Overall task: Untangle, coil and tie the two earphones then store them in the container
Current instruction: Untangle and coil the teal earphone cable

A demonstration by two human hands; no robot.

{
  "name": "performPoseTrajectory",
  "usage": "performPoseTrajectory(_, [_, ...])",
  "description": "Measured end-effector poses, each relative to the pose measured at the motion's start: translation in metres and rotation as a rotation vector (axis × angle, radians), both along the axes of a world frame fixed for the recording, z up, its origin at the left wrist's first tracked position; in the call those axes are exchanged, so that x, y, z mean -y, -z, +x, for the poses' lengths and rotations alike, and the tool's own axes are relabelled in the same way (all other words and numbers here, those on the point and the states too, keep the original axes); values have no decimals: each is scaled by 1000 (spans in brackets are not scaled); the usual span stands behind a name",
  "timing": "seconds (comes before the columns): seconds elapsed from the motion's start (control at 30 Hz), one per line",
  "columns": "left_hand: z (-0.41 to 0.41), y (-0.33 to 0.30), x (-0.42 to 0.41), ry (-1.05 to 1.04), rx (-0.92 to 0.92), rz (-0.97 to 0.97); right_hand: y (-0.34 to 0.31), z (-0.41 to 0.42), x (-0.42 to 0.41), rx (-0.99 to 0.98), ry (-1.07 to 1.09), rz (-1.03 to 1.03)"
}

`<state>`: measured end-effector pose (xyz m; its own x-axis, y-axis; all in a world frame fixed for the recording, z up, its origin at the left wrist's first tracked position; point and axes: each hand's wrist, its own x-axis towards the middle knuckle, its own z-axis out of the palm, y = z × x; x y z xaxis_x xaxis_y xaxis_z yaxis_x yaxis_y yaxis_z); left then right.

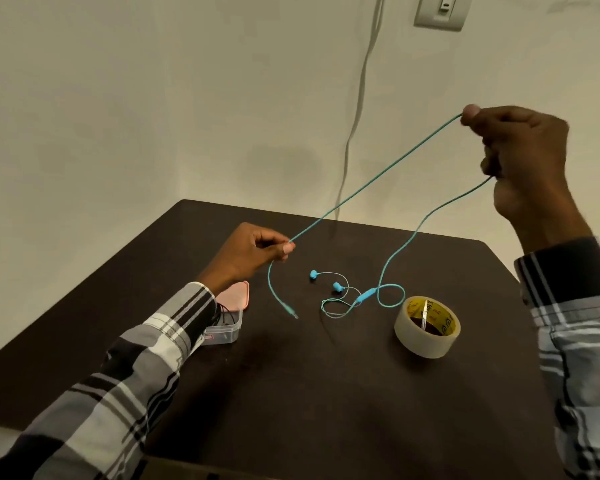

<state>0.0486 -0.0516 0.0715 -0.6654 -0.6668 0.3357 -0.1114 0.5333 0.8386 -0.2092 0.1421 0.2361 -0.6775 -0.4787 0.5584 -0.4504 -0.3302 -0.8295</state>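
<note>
Left hand: the left hand [257, 249] is low over the table, left of the middle. Its thumb and finger pinch the blue cord [374, 176].
Right hand: the right hand [523, 161] is up high on the right. Its fingers are curled round the same cord. The cord goes in at the top of the fist and comes out at the bottom.
Hands: they are well apart, and the cord runs tight in a straight line between them.
Cord: below the left hand a short end hangs down to the plug [293, 314], which is right at the table. From the right hand the other part drops down to the table and makes a loop near the tape.
Buds: two blue buds [313, 274] lie on the table in the middle, with thin wires curled beside them. A small blue bar [366, 296] joins the thin wires to the cord.
Box: a clear box [227, 329] sits on the left, partly under the left sleeve. A dark wire lies inside it. A pink lid [236, 296] lies just behind it.
Tape: a roll of tape [426, 326] stands on the right, near the loop.
Table: the table [326, 393] is dark brown.
Wall: a grey wire [357, 109] hangs down the wall, and a switch [442, 10] is at the top right.
</note>
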Motion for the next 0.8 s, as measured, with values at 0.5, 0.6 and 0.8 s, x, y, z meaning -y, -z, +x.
performPoseTrajectory(0.5, [-13,-12,-18,20,-153,275,81,44,40,-273,-224,683])
performPoseTrajectory(0.6, [-18,-17,-25,72,-140,246,94,60,51,-516,-281,667])
performPoseTrajectory(0.8, [-17,-22,-28,128,-145,253,101,60,63,-575,-339,655])
